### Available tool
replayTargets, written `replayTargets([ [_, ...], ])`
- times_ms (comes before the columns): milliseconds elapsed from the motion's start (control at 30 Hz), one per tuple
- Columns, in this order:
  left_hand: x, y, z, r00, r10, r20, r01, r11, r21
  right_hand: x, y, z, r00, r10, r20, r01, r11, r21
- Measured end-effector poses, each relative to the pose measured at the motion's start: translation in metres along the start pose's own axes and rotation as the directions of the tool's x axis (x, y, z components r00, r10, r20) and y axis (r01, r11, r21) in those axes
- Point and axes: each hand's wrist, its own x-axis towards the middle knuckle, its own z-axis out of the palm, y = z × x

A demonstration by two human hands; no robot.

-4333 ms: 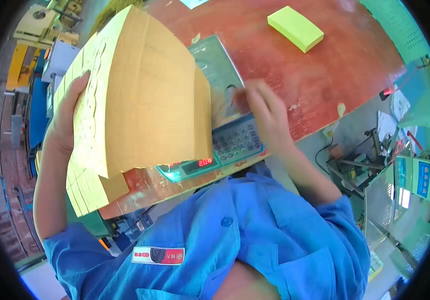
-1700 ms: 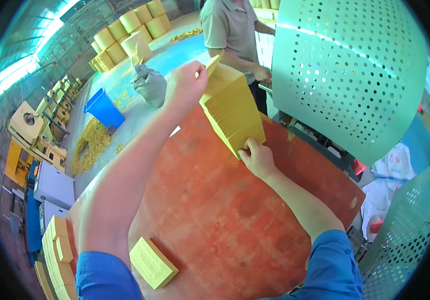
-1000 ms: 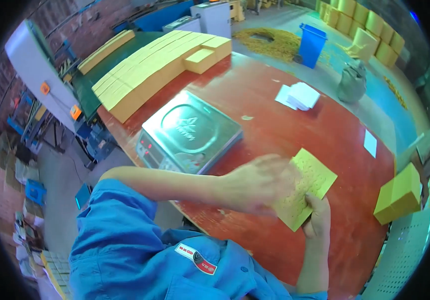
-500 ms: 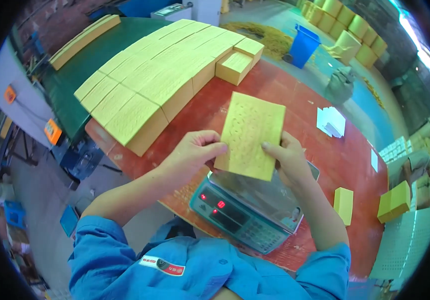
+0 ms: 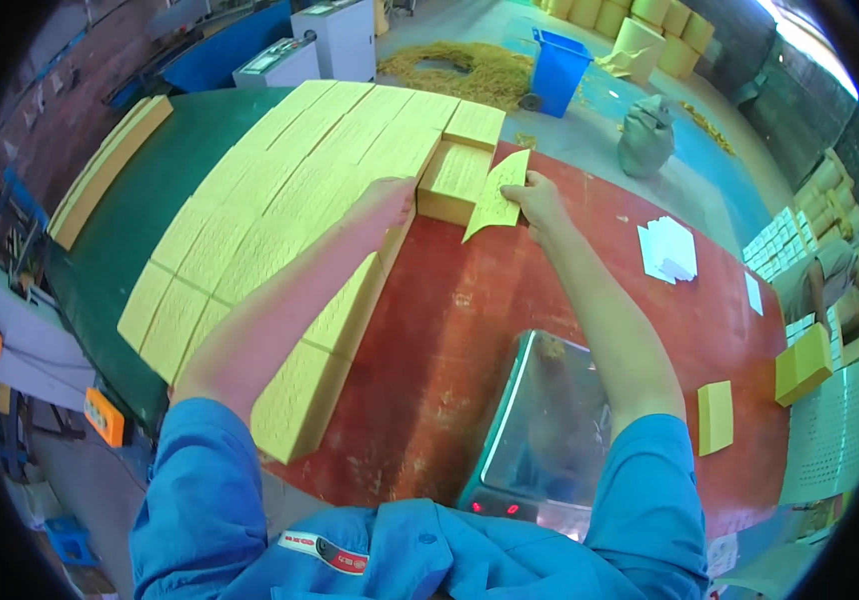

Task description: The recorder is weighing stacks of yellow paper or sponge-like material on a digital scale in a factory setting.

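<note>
Presently, at upper centre, right hand (image 5: 540,203) pinching bowed yellow paper (image 5: 496,205), which could splay should that one-edge grip slacken; left hand (image 5: 390,203) apart, over stacked yellow blocks (image 5: 345,132), grasp indeterminable.

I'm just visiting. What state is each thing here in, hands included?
Yellow rectangular blocks: packed in rows
Thin yellow rectangular sheet: held, curved
Right hand: closed on that sheet
Left hand: at the block rows, grip unclear
Silver-topped electronic scale: red display lit
White paper sheets: loosely piled
Blue plastic bin: upright
Grey-green sack: upright, top bunched
</note>
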Motion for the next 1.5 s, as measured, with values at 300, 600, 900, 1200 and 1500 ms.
replayTargets([
  [300, 0.124, 0.011, -0.004, 0.962, 0.04, -0.269, -0.059, 0.996, -0.06, 0.108, 0.039, 0.032, 1.0, -0.018, 0.007, 0.018, 0.999, 0.046],
  [600, 0.19, -0.032, 0.077, 0.878, 0.474, 0.064, -0.304, 0.447, 0.841, 0.127, 0.061, 0.01, 0.966, -0.194, -0.173, 0.035, 0.757, -0.652],
  [900, 0.218, -0.045, 0.077, 0.933, 0.346, -0.101, -0.086, 0.485, 0.87, 0.098, 0.061, -0.015, 0.996, -0.041, -0.085, -0.036, 0.664, -0.747],
  [1200, 0.176, -0.037, 0.241, 0.917, 0.348, 0.194, -0.398, 0.809, 0.433, 0.015, 0.076, -0.203, 0.964, 0.006, -0.267, -0.144, 0.854, -0.5],
  [1500, 0.298, 0.039, 0.125, 0.614, 0.763, 0.204, -0.505, 0.181, 0.844, -0.019, 0.027, -0.173, 0.793, -0.609, 0.033, 0.028, -0.018, -0.999],
])
